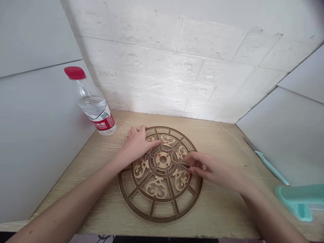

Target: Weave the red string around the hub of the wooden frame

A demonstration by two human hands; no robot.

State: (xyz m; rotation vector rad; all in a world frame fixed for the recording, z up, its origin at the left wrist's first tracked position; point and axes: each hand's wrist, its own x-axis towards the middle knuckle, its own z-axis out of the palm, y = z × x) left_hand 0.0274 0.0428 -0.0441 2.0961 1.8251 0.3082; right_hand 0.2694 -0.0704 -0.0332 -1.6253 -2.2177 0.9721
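A round laser-cut wooden disc [160, 199] with ornate scroll patterns and a hub ring [162, 159] lies flat on the light wooden table [217, 209]. My left hand [138, 143] rests on the disc's upper left, fingers stretched toward the hub and touching a thin clear piece there. My right hand [207, 168] comes in from the right, fingers pinched together at the clear piece's right edge beside the hub.
A clear water bottle [93, 106] with a red cap and red label stands at the back left. A teal-handled knife [268, 163] lies along the right wall, with a teal plastic object [298, 200] in front of it. White walls enclose three sides.
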